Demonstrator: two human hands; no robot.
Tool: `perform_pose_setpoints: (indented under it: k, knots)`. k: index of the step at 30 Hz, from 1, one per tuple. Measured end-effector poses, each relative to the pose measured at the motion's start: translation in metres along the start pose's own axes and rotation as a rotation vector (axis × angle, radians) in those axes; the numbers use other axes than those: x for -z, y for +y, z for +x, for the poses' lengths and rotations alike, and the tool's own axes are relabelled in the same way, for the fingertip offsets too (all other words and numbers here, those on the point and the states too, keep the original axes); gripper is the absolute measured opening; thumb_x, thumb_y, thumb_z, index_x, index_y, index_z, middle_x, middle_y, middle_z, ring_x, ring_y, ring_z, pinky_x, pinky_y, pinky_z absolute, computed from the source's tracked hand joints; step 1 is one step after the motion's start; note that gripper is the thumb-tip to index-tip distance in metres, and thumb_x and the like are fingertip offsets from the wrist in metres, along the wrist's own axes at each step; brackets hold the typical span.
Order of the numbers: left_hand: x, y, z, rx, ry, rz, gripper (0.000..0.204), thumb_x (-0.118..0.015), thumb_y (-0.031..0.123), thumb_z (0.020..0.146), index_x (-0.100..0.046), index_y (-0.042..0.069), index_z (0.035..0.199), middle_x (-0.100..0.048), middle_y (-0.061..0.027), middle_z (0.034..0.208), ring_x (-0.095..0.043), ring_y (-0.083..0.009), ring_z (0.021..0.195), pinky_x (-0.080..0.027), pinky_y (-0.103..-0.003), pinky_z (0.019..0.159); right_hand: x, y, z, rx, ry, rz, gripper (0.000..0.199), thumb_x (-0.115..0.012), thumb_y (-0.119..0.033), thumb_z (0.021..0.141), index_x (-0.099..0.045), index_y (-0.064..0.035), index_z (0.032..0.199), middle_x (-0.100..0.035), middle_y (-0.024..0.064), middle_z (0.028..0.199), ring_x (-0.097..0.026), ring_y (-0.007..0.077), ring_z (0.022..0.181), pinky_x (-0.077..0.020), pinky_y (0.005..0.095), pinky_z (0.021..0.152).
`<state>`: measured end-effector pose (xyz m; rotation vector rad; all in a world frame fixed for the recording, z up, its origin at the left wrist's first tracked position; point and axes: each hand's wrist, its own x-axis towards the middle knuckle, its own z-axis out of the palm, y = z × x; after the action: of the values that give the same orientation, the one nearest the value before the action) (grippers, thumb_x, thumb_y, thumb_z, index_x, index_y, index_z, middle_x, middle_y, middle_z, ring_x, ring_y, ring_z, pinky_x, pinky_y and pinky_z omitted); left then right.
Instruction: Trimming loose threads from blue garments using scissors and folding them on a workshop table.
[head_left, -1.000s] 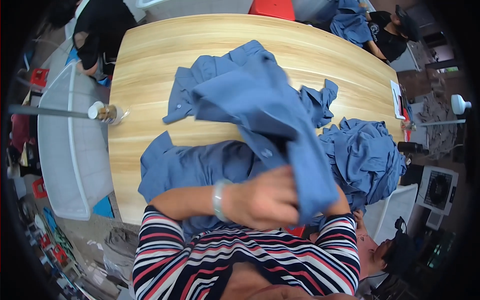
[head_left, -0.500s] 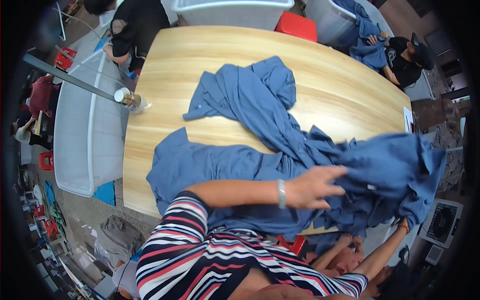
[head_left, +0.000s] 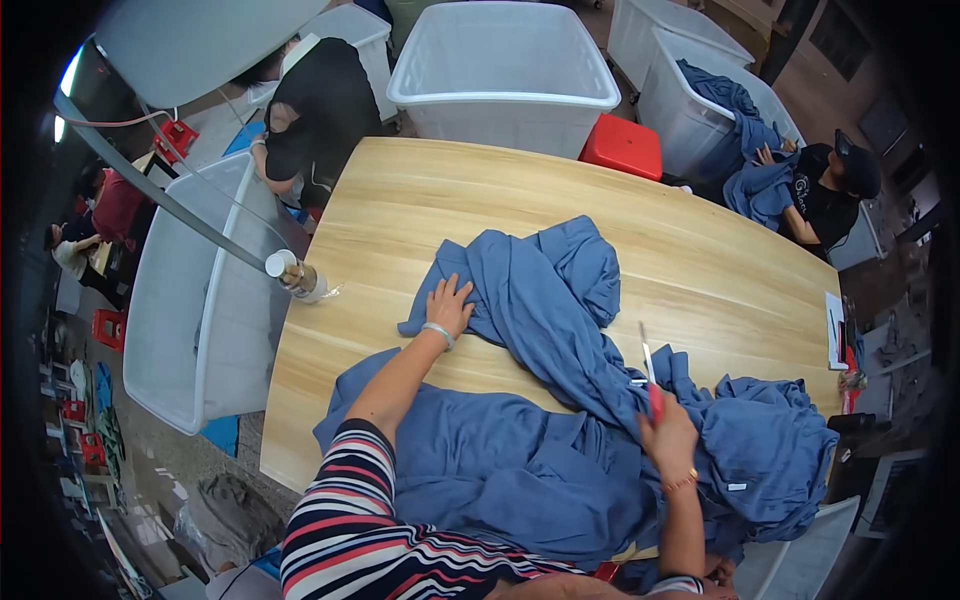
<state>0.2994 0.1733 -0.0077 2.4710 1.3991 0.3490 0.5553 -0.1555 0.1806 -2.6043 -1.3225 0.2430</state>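
One wooden table (head_left: 740,270) bears rumpled blue garments (head_left: 510,440) before you; your left hand (head_left: 450,308) lies flat and open on the farthest one's left edge, your right hand (head_left: 670,440) grips a red-handled bladed tool (head_left: 656,402).

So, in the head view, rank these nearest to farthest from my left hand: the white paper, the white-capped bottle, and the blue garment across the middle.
1. Blue garment: directly under your left hand, in contact.
2. White-capped bottle: to the hand's left, by the left edge of the table.
3. White paper: far right, by the opposite edge.
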Motion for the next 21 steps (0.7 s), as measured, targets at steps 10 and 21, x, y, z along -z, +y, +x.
perform_pose_setpoints:
  k: [10,21]
  knots:
    - [0.026,-0.060,-0.056,-0.165,0.031,0.134,0.028,-0.059,0.011,0.080,-0.068,0.015,0.107,-0.056,-0.0121,0.125,-0.047,-0.0356,0.118,-0.036,-0.052,0.096,-0.158,-0.056,0.081,0.281,-0.013,-0.285,0.019,-0.062,-0.015,0.074,-0.053,-0.0080,0.090,-0.059,0.0105,0.086,-0.057,0.0261,0.084,-0.0406,0.0381,0.072]
    - [0.052,0.019,0.019,-0.153,0.198,-0.210,0.078,-0.075,0.014,0.069,-0.039,0.017,0.138,-0.036,-0.0213,0.140,-0.036,-0.0380,0.128,-0.033,-0.046,0.104,0.030,-0.038,0.052,0.315,-0.321,0.574,0.026,-0.059,-0.006,0.078,-0.053,-0.0013,0.103,-0.058,0.0156,0.090,-0.057,0.0309,0.084,-0.0452,0.0344,0.079]
